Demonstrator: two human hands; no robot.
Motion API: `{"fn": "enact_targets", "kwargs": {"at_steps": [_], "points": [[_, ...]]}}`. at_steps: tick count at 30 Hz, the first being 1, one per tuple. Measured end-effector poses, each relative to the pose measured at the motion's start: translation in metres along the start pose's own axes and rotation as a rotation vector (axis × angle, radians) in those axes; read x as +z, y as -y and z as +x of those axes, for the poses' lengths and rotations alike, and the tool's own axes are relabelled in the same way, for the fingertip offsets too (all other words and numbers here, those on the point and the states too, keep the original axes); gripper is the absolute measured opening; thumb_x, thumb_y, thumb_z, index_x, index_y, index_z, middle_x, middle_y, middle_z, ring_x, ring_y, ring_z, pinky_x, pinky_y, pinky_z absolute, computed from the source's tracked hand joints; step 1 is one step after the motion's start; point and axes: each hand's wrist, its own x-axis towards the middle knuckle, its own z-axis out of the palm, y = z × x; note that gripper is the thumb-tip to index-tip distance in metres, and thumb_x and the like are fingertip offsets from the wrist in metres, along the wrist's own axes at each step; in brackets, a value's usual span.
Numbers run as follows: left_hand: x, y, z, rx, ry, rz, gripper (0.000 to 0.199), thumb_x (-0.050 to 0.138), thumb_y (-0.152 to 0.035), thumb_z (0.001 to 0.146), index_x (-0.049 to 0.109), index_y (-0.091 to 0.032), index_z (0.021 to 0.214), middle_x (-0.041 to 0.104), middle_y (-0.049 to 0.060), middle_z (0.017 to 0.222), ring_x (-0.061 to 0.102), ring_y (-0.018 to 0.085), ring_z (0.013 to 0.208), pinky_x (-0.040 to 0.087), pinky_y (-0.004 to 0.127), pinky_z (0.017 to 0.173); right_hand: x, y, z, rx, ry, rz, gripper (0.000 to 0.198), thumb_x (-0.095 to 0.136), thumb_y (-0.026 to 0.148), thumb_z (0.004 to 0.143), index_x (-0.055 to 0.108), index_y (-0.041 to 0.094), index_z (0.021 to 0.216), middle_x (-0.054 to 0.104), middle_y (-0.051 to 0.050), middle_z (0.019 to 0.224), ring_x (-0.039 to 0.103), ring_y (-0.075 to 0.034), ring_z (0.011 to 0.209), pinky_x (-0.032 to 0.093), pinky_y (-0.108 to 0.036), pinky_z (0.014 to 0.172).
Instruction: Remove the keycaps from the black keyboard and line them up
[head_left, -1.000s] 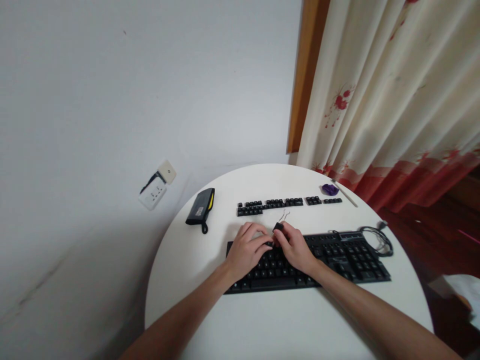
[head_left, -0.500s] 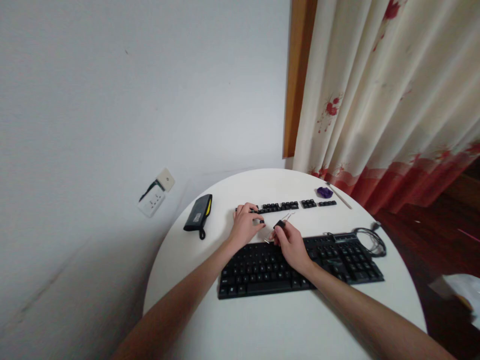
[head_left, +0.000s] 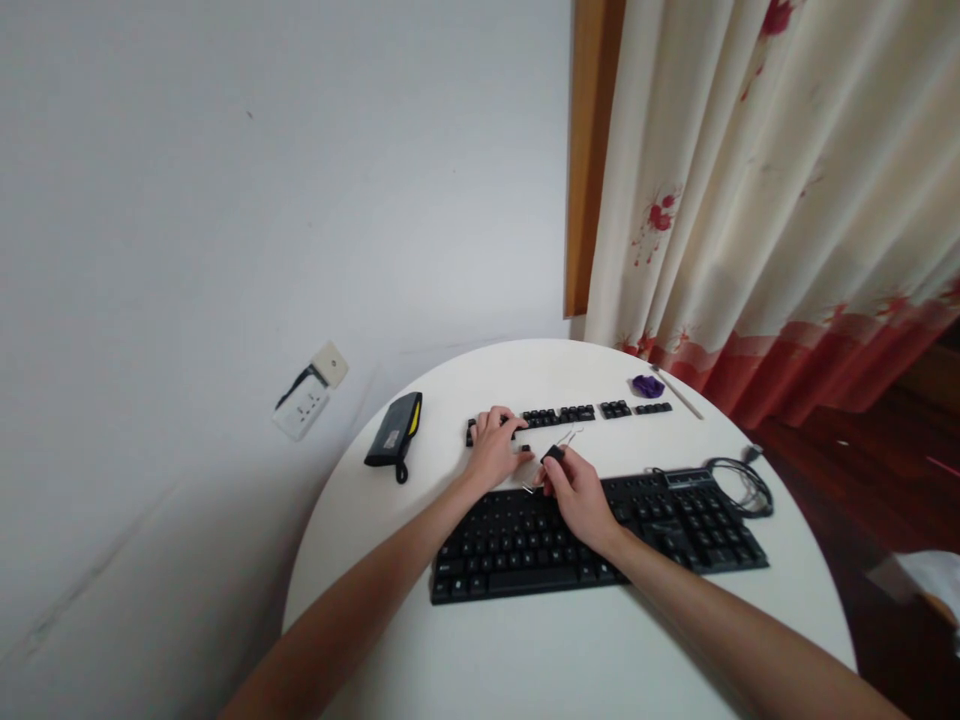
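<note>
My left hand is over the left end of the row of loose black keycaps, thumb and fingers apart. A single keycap lies between its thumb and forefinger, close to the thumb and not gripped. My right hand pinches a keycap puller by its black handle, thin wire prongs sticking out at the far side. Beneath my right hand is the black keyboard, its top row partly stripped of keys as far as I can see.
Left on the round white table stands a dark zip case with a loop. At the back right are a purple crumpled cloth and a thin brush-like stick. A coiled cable lies beside the keyboard's right end.
My left forefinger has lifted away from the single keycap and stretched out toward the row. My right hand has shifted slightly left, still holding the puller.
</note>
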Motion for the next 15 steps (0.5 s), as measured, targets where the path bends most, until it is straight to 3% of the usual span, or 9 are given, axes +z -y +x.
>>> {"fn": "enact_targets", "kwargs": {"at_steps": [9,15], "points": [[-0.001,0.003,0.014,-0.031,0.015,0.053,0.062,0.081,-0.035,0.068,0.056,-0.032,0.125,0.046,0.004,0.129,0.041,0.028,0.116,0.035,0.041,0.096,0.0,0.0,0.0,0.003,-0.001,-0.009,0.029,0.045,0.038,0.098,0.058,0.02,0.08,0.062,0.0,0.069,0.055,-0.015,0.059,0.044,-0.026,0.06],[-0.001,0.006,0.017,-0.059,0.027,0.071,0.064,0.08,-0.035,0.069,0.054,-0.033,0.128,0.045,0.004,0.131,0.041,0.029,0.118,0.035,0.041,0.095,-0.001,0.003,0.0,0.009,0.006,-0.009,0.029,0.046,0.038,0.098,0.058,0.02,0.079,0.061,0.0,0.069,0.055,-0.015,0.059,0.044,-0.027,0.06]]}}
